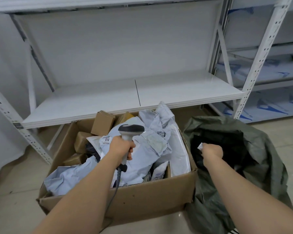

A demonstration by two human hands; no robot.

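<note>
- Left hand (123, 147): fingers wrapped fully round the grip of a barcode scanner (131, 128). The scanner stands upright, its dark head tipped forward over the cardboard box (125, 200). Its coiled cable (117, 180) hangs from the butt of the handle, down inside the box's near wall.
- Right hand (211, 150): reaches into the green sack (264, 149), which stands just beside the box on the right. The fingers are curled tight in a fist on a black parcel (215, 137) lying in the sack's mouth. A white label corner (200, 146) pokes out at the knuckles. The fingertips are hidden, so I cannot tell how much of the parcel they hold.
- The box is heaped to the rim with white mailers (152, 149). One of them, just behind the left hand, shows a printed label. Several small brown cartons (102, 122) are wedged along the far-left side.
- The sack shows only dark contents. How many parcels are inside cannot be told.
- Judgement: this is mid-run sorting and scanning. The full box suggests many parcels are already through. The black parcel is gripped but not yet lifted clear, and the scanner is not aimed at it.
- Left to do, as I read it: raise the parcel, turn its label to the scanner, scan it and drop it in the box. How much of the sack remains cannot be judged.
- Behind: a white metal shelf (108, 102), nothing on the level facing the camera.
</note>
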